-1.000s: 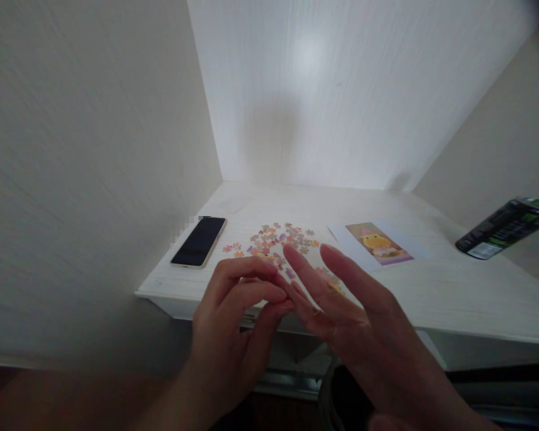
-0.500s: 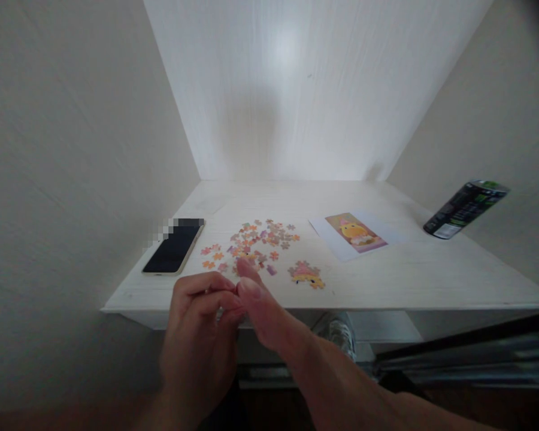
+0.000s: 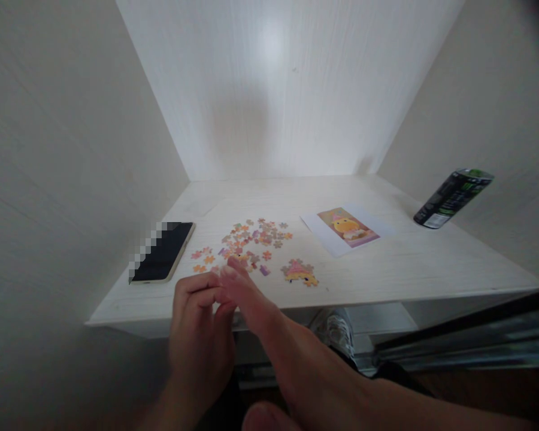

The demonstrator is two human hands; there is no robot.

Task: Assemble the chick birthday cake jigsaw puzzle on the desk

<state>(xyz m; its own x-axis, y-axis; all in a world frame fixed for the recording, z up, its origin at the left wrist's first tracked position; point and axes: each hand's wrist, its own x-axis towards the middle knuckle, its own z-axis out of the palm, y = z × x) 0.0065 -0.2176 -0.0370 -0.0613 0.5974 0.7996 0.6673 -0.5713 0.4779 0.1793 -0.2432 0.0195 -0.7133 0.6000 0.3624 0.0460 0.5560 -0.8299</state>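
My left hand (image 3: 202,326) is held over the front edge of the white surface, its fingers curled inward. My right hand (image 3: 263,314) reaches across from the right, and its fingertips meet those of the left. Whatever lies between the fingers, if anything, is hidden. Just beyond the hands, loose jigsaw pieces (image 3: 254,236) in orange, pink and grey are spread in a heap. To the right of the heap is a small joined section of puzzle (image 3: 299,273), with a pink top and a yellow face.
A picture card (image 3: 348,227) of a yellow figure lies on white paper (image 3: 313,226) at the right. Farther right stands a black can (image 3: 451,200). At the left lies a phone (image 3: 166,254). Panels enclose the white tabletop (image 3: 233,197), and a shoe (image 3: 335,329) shows below its edge.
The view has shifted, so the things on the table sit slightly farther left in it. Both hands remain together at the front edge, the right fingertips lying a little farther over the left fingers.
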